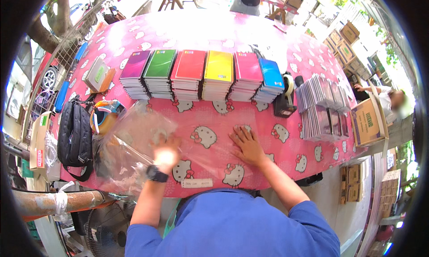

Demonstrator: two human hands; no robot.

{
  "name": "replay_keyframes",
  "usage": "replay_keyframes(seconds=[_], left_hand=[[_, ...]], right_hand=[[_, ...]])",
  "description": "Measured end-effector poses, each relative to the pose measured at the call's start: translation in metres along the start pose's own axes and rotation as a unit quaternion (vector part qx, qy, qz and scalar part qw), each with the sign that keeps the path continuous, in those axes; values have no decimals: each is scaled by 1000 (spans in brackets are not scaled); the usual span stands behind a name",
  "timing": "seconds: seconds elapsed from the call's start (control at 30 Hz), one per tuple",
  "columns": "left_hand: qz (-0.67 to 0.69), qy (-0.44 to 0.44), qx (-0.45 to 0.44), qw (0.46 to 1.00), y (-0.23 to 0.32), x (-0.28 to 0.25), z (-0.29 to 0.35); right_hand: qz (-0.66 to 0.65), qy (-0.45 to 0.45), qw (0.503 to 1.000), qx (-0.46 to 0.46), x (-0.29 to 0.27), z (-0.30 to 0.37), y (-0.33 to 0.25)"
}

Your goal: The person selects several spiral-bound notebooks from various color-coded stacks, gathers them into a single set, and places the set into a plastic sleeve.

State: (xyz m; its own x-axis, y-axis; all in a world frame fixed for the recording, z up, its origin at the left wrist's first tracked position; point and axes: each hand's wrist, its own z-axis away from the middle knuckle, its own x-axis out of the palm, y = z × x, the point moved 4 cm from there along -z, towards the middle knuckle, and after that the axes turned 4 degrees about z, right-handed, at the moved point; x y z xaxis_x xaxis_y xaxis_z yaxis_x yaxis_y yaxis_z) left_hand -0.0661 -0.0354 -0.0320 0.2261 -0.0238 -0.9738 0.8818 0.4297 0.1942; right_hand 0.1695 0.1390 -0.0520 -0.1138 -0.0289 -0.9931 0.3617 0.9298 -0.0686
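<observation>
My right hand [246, 146] lies flat with fingers spread on a clear plastic sheet or bag [219, 123] over the pink patterned tablecloth [286, 161]. My left hand [166, 153], a dark watch on its wrist, rests on clear plastic film [134, 136] heaped at the left; its fingers look stretched out, though glare washes out part of it. Nothing is gripped by either hand. Beyond them stands a row of spiral notebook stacks: purple [135, 65], green [159, 64], red [188, 65], yellow [219, 66], pink [248, 68] and blue [270, 74].
Right of the stacks are a black tape dispenser [284, 104], piled wrapped packs [321, 107] and a cardboard box [368, 116] near another person [380, 94]. A black bag [75, 134] and a tape roll [102, 119] lie left. A paper slip [196, 183] sits at the near edge.
</observation>
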Motion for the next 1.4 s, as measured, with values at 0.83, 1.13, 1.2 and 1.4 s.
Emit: replay_keyframes(seconds=[0.83,1.13,1.2,1.4], left_hand=[[307,217,213,902,120,9,-17],[460,208,165,848,107,34,-30],[556,276,116,775,94,20,-22],[936,107,-35,334,51,50,-42]], right_hand=[[-111,256,929,-241,-144,-236,-130],[139,-13,976,-167,-73,-408,-221],[106,-17,981,-160,-74,-411,-231],[16,88,983,-160,-86,-400,-216]])
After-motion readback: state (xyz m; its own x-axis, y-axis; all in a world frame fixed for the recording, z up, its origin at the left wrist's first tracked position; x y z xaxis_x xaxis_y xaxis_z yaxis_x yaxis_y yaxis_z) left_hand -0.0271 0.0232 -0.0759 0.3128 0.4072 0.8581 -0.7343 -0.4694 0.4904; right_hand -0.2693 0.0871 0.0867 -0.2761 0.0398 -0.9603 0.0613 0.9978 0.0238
